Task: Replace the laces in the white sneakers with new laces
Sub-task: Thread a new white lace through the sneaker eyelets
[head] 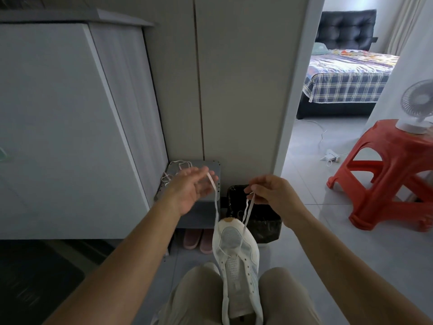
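One white sneaker (236,254) lies between the knees, toe pointing away, below both hands. One white lace (248,207) rises from it in two strands. The right hand (269,193) pinches one strand's end with its fingers curled tight. The left hand (189,188), palm up and fingers loosely spread, carries the other strand draped across them. One loose lace (175,170) lies just behind the left hand.

The heel of the sneaker (235,256) is cut off by the bottom edge. The left hand (189,190) is blurred at the fingers, so whether the lace (246,211) is pinched there cannot be told. One lace end is hidden inside the right hand (269,192). The slippers (199,239) are half covered by a grey rack (201,215).
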{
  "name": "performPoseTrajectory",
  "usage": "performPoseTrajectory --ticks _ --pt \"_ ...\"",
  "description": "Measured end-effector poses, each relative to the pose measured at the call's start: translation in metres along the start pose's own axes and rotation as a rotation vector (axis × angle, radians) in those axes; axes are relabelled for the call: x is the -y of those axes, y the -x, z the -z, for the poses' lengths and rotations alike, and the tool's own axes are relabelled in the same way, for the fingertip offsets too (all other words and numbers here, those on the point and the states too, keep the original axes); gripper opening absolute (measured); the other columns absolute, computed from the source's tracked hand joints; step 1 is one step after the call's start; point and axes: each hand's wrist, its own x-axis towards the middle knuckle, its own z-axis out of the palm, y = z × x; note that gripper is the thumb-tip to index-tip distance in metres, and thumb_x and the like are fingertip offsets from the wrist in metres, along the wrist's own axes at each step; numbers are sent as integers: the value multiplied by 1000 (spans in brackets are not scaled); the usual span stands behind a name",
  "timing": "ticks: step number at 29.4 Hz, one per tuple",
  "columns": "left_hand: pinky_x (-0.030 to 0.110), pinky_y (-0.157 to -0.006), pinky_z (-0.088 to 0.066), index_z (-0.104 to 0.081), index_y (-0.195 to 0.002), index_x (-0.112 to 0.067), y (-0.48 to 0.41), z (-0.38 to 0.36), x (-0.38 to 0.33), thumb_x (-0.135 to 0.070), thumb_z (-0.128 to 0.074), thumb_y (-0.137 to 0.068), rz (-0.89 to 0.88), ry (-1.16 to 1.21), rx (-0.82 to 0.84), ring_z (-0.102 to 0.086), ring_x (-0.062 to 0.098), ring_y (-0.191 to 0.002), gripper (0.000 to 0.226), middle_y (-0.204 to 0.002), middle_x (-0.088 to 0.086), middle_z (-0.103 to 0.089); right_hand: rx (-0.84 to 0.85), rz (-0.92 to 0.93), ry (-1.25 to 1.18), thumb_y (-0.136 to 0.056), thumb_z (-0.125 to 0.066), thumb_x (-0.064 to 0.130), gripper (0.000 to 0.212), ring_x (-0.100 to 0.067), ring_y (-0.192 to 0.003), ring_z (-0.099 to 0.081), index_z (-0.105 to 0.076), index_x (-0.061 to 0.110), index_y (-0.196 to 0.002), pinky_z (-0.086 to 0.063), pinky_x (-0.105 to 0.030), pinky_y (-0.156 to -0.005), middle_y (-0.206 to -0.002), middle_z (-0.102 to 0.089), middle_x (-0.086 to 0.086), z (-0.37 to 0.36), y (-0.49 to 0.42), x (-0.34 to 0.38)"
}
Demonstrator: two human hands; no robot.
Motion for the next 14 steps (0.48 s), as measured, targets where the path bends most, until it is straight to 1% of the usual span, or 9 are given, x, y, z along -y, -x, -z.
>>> performPoseTrajectory --ticks 1,3,5,6,8,10,12,14 --pt "30 -64 -56 -47 -99 -7 -3 -2 5 -1 -53 -89 28 -1 -1 -69 15 -70 13 -84 10 -69 -8 11 -2 -91 -51 1 12 -14 -74 -67 -59 11 -91 -55 -18 -67 -87 -68 -7 -1 -4 -1" --pt "29 -65 -54 -48 -89 -9 -9 -6 8 7 -52 -87 35 -30 -58 -68 11 -61 16 -69 5 -71 -25 38 -1 -91 -51 1 11 -16 -76 -67 -58 7 -97 -56 -22 -71 -87 -68 -7 -1 -11 0" --pt "27 -66 -52 -48 -88 -9 -18 -12 2 8 -50 -88 -10 -70 -101 -67 9 -58 18 -63 3 -70 -44 54 -36 -91 -50 0 13 -17 -79 -66 -57 7 -100 -56 -25 -74 -86 -67 -7 0 -18 1" --pt "26 -66 -52 -48 -90 -9 -22 -16 -3 8 -49 -89 -38 -89 -110 -66 8 -58 17 -64 3 -70 -52 51 -67 -91 -50 0 14 -17 -80 -66 -57 8 -99 -55 -26 -76 -87 -67 -7 1 -21 3" --pt "24 -65 -54 -49 -93 -8 -31 -24 -14 7 -49 -90 -87 -147 -116 -67 8 -58 15 -73 7 -69 -48 34 -127 -91 -49 1 15 -17 -80 -66 -61 10 -94 -55 -27 -78 -87 -67 -7 0 -27 6" --pt "20 -60 -55 -48 -97 -7 -39 -36 -21 6 -49 -90 -120 -264 -94 -67 8 -58 15 -80 8 -67 5 3 -142 -91 -52 4 15 -17 -80 -65 -64 13 -89 -54 -27 -78 -86 -67 -7 -7 -35 8" --pt "18 -57 -54 -49 -103 -6 -45 -48 -24 4 -50 -90 -153 -394 -51 -67 8 -59 16 -81 8 -68 102 -35 -33 -89 -58 13 8 -16 -76 -63 -64 16 -87 -54 -24 -77 -85 -67 -7 -20 -41 9" --pt "16 -57 -54 -50 -107 -6 -50 -58 -24 2 -51 -91 -192 -501 -24 -67 7 -62 18 -83 6 -68 152 -28 168 -87 -62 19 8 -11 -65 -58 -67 13 -83 -49 -14 -63 -77 -66 -5 -34 -46 9"
